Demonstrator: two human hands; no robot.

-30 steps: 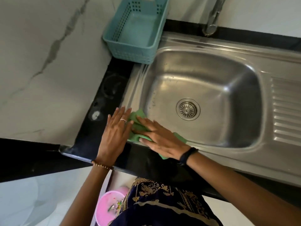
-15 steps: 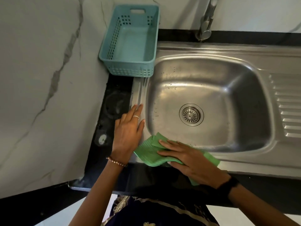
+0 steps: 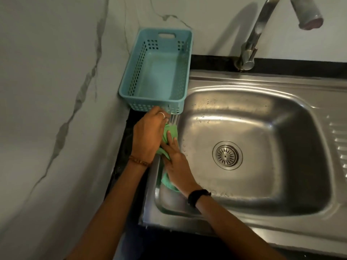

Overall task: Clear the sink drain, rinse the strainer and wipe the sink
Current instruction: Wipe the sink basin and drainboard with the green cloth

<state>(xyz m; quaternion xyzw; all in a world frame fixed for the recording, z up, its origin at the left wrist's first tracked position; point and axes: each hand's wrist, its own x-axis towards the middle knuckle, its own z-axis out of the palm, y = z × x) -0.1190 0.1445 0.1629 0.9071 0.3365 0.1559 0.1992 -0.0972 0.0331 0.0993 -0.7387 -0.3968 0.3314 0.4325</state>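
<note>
A steel sink (image 3: pixel 281 85) fills the right side, with the round strainer (image 3: pixel 227 156) seated in its drain. A green cloth (image 3: pixel 170 133) lies bunched along the sink's left rim and hangs a little into the basin. My right hand (image 3: pixel 176 164) presses on the cloth with straight fingers pointing away from me. My left hand (image 3: pixel 148 132) sits over the rim's left side, its fingers curled round the cloth's far end, just in front of the basket.
An empty teal plastic basket (image 3: pixel 159 72) stands at the sink's back-left corner against the marble wall. A steel tap (image 3: pixel 249 44) rises behind the basin, its spout overhead. A ribbed drainboard (image 3: pixel 338 147) lies at the right. Black counter (image 3: pixel 127 147) edges the sink.
Both hands moved with the cloth from the front-left corner of the rim up along the left rim toward the basket. My left hand went from lying flat to curling onto the cloth.
</note>
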